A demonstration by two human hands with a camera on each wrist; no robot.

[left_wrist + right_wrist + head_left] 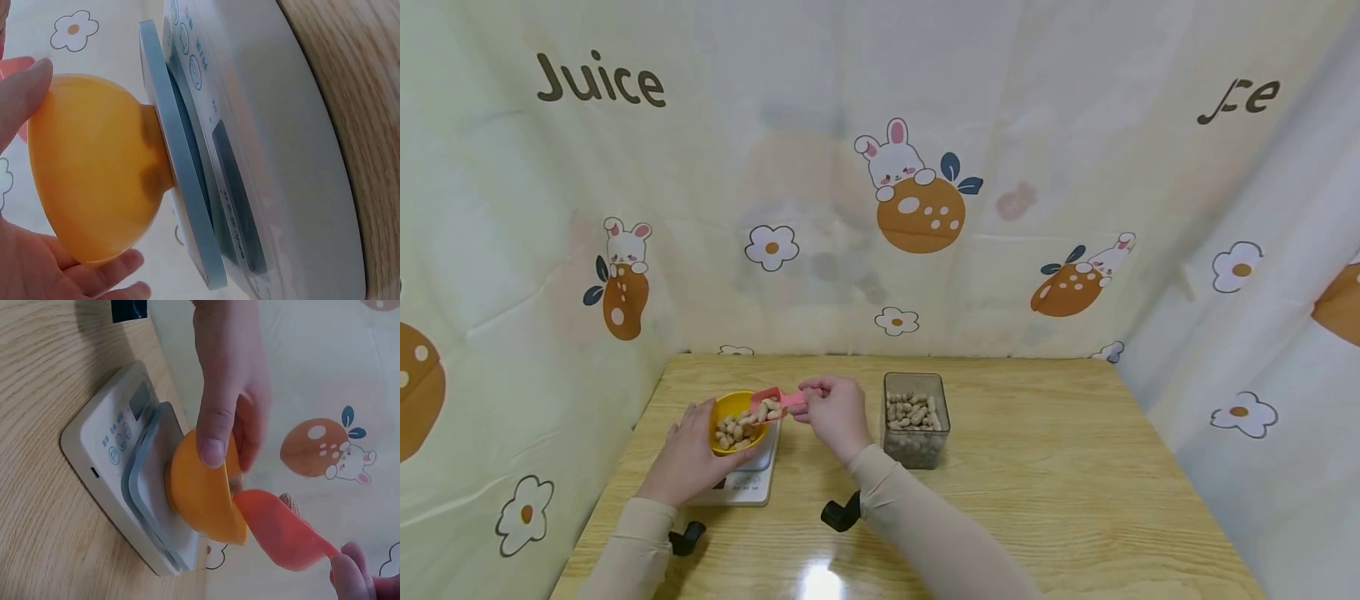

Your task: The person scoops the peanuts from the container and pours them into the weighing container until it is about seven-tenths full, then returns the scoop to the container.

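Observation:
A yellow bowl (94,162) of unshelled peanuts (735,433) stands on the platform of a white kitchen scale (103,434). My left hand (688,460) grips the bowl from its left side, thumb on the near wall and fingers round the far one. Between thumb and fingers, my right hand (837,417) pinches the handle of a small red scoop (275,531). The scoop's mouth tilts down at the bowl's rim, with several peanuts in it. In the left wrist view the bowl hides most of the scoop.
Right of my right hand, a clear grey square container (917,457) holds more peanuts. The wooden table (1045,483) extends to the right. A printed curtain (820,308) encloses its back and sides.

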